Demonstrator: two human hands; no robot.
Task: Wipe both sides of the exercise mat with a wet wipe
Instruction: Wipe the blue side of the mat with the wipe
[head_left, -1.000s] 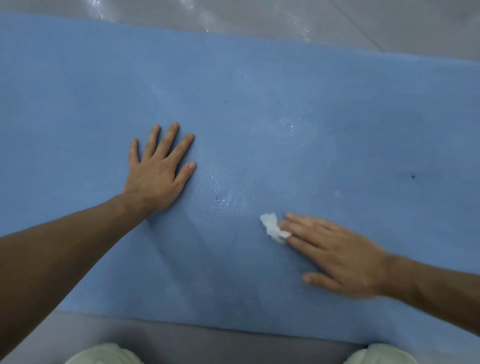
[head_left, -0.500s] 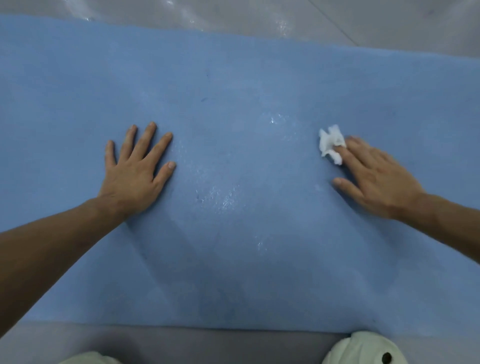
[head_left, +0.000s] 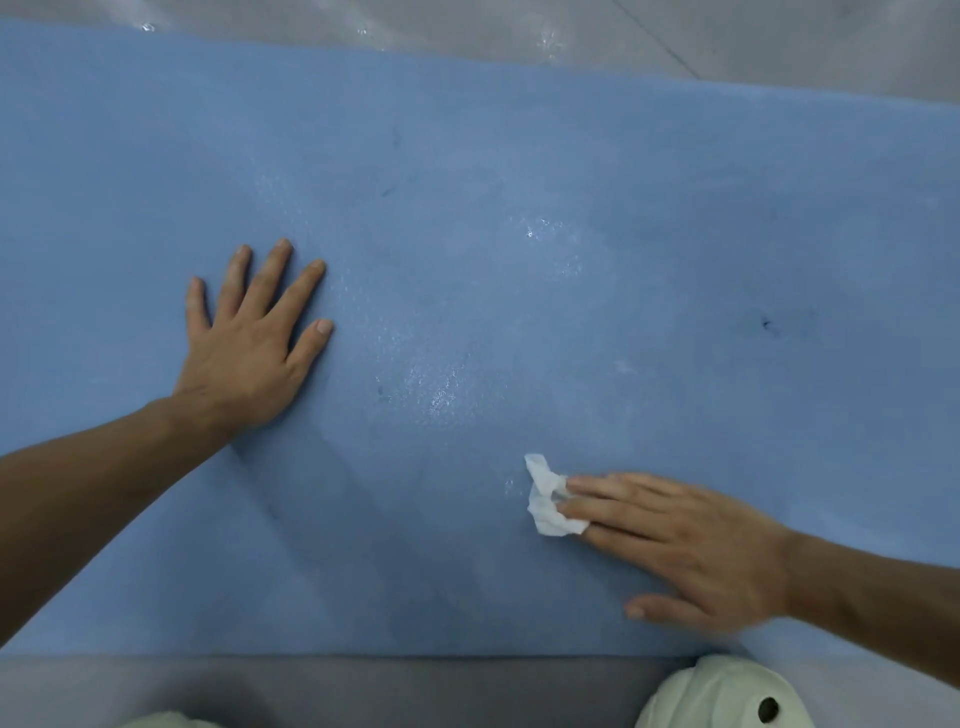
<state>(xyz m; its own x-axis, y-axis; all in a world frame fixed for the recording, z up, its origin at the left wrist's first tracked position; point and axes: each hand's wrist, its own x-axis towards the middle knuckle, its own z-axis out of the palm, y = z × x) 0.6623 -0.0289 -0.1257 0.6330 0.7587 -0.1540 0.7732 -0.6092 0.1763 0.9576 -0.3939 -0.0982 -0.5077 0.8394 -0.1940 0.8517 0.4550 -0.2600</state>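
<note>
Seen through the head camera, the only view. Bracing on the blue exercise mat with the left hand, palm down, fingers spread and straight, gripping nothing; planted just as a second back. Pressing the crumpled wet wipe onto the mat under the straight fingers of the right hand, thumb out to the side; flat and released rather than clenched, pushing the wad rather than pinching it. Now lying to the right of the left hand and nearer the body than it. Half a second ago sat farther right of the left hand and about level with it; a second ago sat close to where it sits now. Reads therefore as one out-and-back stroke, just pulled home toward the near edge. Shows a wet sheen just right of the left hand and more glints farther up and right of it, so probably covers the middle stretch already. Leaves a dark speck well to the right of the left hand, seemingly not yet rubbed out. Suggests mid-pass work on the upper face only, with the underside not shown and presumably still to do. Spreads wide across grey floor, with a pale shoe nearer than the left hand and far to its right.
</note>
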